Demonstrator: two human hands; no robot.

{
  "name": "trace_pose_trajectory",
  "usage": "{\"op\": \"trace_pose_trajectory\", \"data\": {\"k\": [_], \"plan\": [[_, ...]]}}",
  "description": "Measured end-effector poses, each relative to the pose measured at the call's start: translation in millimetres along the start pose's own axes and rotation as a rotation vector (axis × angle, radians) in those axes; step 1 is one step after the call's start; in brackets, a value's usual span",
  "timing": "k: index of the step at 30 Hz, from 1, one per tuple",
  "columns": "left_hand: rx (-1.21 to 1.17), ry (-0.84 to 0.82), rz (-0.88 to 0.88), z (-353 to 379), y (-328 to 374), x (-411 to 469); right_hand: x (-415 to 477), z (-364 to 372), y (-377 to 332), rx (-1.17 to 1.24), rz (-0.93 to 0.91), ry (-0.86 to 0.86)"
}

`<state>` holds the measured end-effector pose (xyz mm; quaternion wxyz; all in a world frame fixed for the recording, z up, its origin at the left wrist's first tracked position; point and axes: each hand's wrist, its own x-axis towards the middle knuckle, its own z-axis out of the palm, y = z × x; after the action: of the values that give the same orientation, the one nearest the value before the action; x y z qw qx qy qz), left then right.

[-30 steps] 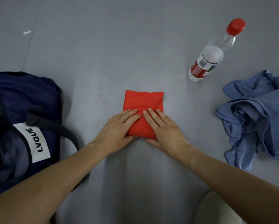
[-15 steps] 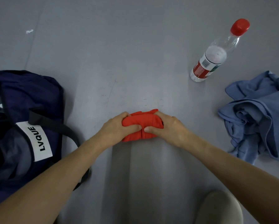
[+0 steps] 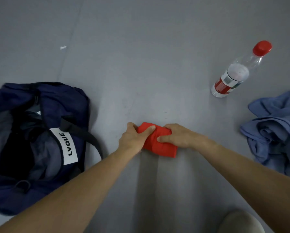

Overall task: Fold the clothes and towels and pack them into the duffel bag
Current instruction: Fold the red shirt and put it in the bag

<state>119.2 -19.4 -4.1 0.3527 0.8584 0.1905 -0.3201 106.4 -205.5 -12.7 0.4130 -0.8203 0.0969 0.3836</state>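
At the bottom edge a pale rounded shape (image 3: 240, 222) shows, too cut off to identify. Two bare forearms reach forward over the grey floor (image 3: 157, 64) to a small folded red cloth (image 3: 162, 147) in the middle. The left hand (image 3: 134, 140) grips the cloth's left end, thumb across the top and fingers curled behind. The right hand (image 3: 179, 136) grips its right end, fingers curled over the far edge and thumb pressed on the near face. Whether the cloth is clear of the floor cannot be told. To the left lies the navy duffel bag (image 3: 62, 98), unzipped, with a white "LVQUE" label (image 3: 66, 145). To the right lies a crumpled blue garment (image 3: 275, 132). Farther off stands a clear plastic bottle (image 3: 233, 76) with a red cap (image 3: 262, 47), and beyond the bag a white scrap (image 3: 63, 47).
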Motion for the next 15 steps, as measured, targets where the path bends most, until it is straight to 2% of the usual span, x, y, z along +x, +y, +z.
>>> {"op": "trace_pose_trajectory", "data": {"k": [3,6,10,15], "plan": [[-0.522,0.000,0.013,-26,3,-12,-21,19,-15,0.478,0.011,0.056],[-0.766,-0.025,0.024,-76,14,-26,-38,28,-61,0.808,-0.035,0.119],[-0.812,-0.043,0.095,-136,25,-52,-51,33,-153,0.823,-0.130,0.207],[-0.921,0.057,0.163,-227,-5,-60,-46,67,-252,0.622,-0.282,0.093]]}}
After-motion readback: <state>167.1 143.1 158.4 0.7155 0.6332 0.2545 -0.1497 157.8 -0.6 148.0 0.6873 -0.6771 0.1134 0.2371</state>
